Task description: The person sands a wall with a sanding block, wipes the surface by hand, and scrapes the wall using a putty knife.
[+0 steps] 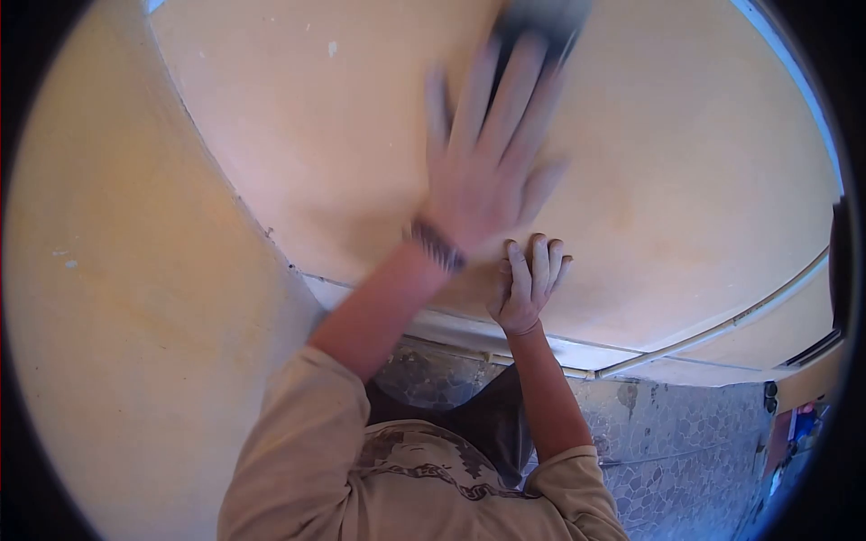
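My left hand (483, 171), with a patterned band on its wrist, stretches up the peach-coloured wall. Its fingers lie over a dark, flat block (541, 27), pressing it to the wall surface. Motion blurs the block and fingertips, so its exact kind cannot be made out. Lower and to the right, my right hand (528, 284) rests against the same wall (667, 162), fingers apart and slightly bent, with nothing in it. Pale dust coats the fingers of both hands.
Another wall (135, 288) meets this one at a corner on the left. A pale ledge (595, 352) and a thin pipe-like strip (713, 326) run low along the wall. Below is a stone-patterned floor (677, 451); colourful items (803, 424) stand at the far right.
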A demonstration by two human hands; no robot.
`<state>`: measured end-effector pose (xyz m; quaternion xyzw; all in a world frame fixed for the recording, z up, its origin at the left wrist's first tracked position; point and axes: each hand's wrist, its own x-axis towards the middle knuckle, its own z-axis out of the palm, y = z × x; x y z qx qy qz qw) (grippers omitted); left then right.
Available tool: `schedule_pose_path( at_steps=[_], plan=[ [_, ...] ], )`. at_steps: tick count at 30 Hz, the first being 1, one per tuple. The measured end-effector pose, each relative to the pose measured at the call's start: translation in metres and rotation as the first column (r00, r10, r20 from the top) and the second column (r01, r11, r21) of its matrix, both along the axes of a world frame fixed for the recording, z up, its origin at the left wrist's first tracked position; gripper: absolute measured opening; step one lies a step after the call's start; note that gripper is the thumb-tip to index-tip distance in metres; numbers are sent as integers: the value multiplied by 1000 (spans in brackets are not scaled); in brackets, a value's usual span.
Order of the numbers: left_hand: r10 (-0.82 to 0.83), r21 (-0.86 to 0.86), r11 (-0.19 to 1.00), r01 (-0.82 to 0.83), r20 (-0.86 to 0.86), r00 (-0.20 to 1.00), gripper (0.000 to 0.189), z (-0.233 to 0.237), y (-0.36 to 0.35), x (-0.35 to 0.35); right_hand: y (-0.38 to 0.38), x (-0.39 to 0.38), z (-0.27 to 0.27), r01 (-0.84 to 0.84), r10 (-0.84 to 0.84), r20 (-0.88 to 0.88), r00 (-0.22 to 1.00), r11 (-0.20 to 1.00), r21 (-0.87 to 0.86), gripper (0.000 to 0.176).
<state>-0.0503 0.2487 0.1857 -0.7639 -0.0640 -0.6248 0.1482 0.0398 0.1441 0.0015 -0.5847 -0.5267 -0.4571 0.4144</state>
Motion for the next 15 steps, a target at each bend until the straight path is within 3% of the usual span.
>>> schedule_pose_path(
  at_steps=[1,3,4,7,10,12,13,15],
  plan=[
    [49,-129,990,-64,-113,992,66,-57,-9,-7,-6,2,1,-51,51,-5,999,999,-5,33],
    [-36,-334,942,-35,-203,979,57,-211,-17,-13,-18,7,7,-153,153,-6,988,988,-4,34],
    [-67,-439,892,-108,-366,928,56,-264,-25,-29,-23,6,18,-118,119,-9,993,992,34,34],
    [-24,-379,924,-55,-201,979,58,-225,-21,-18,-48,9,85,32,-33,17,999,996,84,36],
    [-8,-351,935,53,129,992,71,-22,-15,-4,-42,40,152,153,-165,34,986,962,226,40],
    [89,-214,977,-12,357,930,72,42,3,14,-38,44,155,218,-241,69,968,946,242,40],
    [86,-255,967,-10,289,953,71,29,3,12,-35,46,156,240,-271,95,958,937,253,40],
    [66,-326,945,-9,166,984,70,-49,-9,6,-36,47,148,245,-283,120,952,934,260,39]
  ],
)
